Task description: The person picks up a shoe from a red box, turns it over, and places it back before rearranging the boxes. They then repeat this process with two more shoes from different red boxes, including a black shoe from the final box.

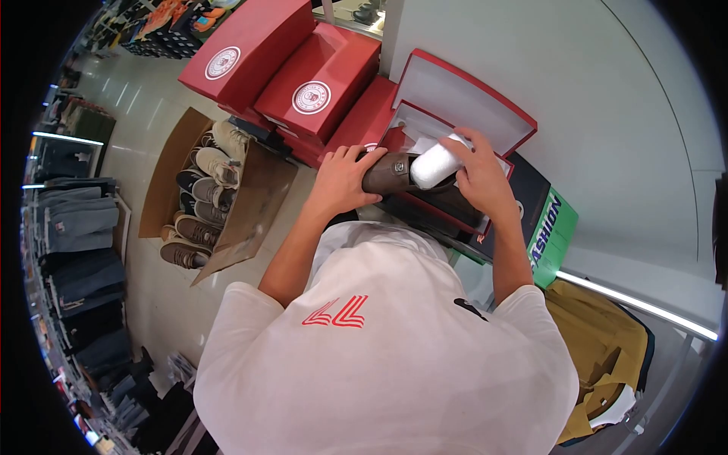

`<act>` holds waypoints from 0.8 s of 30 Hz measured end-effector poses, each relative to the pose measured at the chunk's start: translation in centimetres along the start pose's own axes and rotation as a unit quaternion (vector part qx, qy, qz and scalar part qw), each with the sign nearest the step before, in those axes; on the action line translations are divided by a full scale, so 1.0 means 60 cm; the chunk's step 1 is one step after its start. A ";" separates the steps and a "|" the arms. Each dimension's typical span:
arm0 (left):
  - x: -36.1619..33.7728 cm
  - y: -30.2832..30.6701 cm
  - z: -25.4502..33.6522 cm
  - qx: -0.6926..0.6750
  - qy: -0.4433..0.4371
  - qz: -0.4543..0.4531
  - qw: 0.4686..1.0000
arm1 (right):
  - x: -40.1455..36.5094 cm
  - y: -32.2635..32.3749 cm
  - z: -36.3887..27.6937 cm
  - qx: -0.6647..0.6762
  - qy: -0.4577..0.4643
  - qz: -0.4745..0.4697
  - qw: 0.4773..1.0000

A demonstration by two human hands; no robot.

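My left grip (pixel 343 180) is steadying the brown shoe (pixel 383 177) at the open red box (pixel 464 95), my right grip (pixel 483 180) pinching white padding (pixel 436 167), likely fitting or removing it, so I'm needing careful alignment next.

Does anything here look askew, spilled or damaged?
No spill or damage is visible. Only the cardboard box at left looks untidy: its shoes lie loosely piled. The left hand holds a brown shoe; the right hand holds a white insert at its opening.
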State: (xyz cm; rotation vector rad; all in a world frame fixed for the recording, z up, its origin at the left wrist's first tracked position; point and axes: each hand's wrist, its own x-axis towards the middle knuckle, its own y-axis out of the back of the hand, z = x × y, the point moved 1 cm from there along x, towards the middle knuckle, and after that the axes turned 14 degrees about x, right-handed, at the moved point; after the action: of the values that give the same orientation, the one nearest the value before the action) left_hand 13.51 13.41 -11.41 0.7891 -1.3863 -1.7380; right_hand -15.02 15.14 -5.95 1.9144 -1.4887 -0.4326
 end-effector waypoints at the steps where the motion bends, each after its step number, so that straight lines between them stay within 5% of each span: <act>1: 0.001 0.000 0.000 0.000 0.000 0.000 1.000 | 0.002 -0.002 -0.003 0.012 -0.017 -0.004 1.000; 8: 0.000 -0.001 0.001 0.004 -0.002 0.003 1.000 | 0.017 -0.040 0.017 0.206 0.073 0.040 0.975; 11: -0.001 -0.002 0.003 0.008 -0.001 0.005 1.000 | 0.025 -0.082 0.023 0.028 -0.047 0.091 0.994; 15: -0.002 -0.003 0.005 0.010 0.004 0.016 1.000 | 0.022 -0.079 0.008 -0.112 -0.039 0.180 0.977; 17: -0.001 -0.001 0.008 0.012 0.010 0.009 1.000 | 0.023 -0.065 0.027 -0.035 -0.071 0.070 0.994; 24: 0.000 0.000 0.008 0.018 0.010 0.003 1.000 | 0.026 -0.047 -0.004 0.190 0.087 0.048 0.977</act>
State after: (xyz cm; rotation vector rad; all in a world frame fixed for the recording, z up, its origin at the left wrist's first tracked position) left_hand 13.12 13.65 -11.28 0.8193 -1.4084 -1.6995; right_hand -12.36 14.09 -7.44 2.0934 -1.6241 0.0702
